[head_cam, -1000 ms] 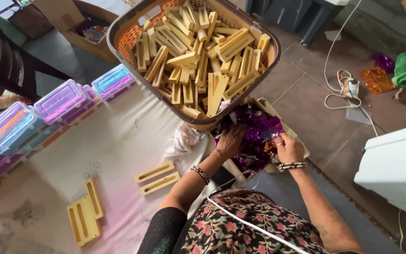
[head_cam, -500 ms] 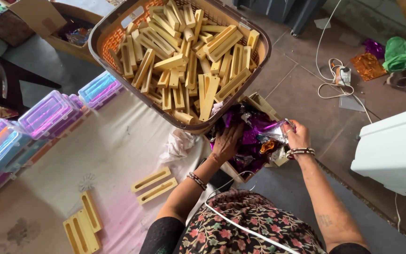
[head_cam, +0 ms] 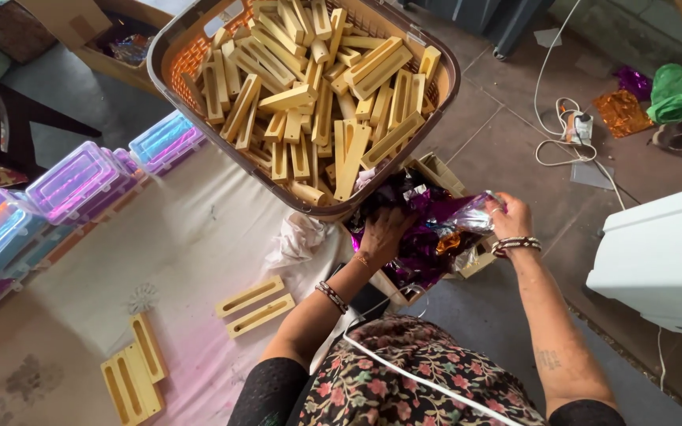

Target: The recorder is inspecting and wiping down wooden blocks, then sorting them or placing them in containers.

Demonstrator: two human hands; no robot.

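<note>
Since the earlier pictures the right hand has lifted a little out of the box and now pinches a crumpled piece of shiny wrapper between thumb and fingers, while the left hand has stayed low, its fingers curled down into the same heap so that I cannot tell whether it grips anything there. Both hands work in a small cardboard box at the table's edge, just under the near rim of the basket, and the box is full of purple foil with a few orange and silver scraps mixed in; the foil is thin, wrinkled and glossy, loosely tangled, and looks as if it would tear or slip easily. Judging from this, the sorting is only begun: one piece is lifted clear and the heap looks barely touched. On the pale tablecloth nearest the person lie a few yellow slotted blocks, with more to the left. Farther off stands the big basket piled with the same blocks, clear plastic boxes line the cloth's far-left edge, and a white cord lies on the floor beyond.
</note>
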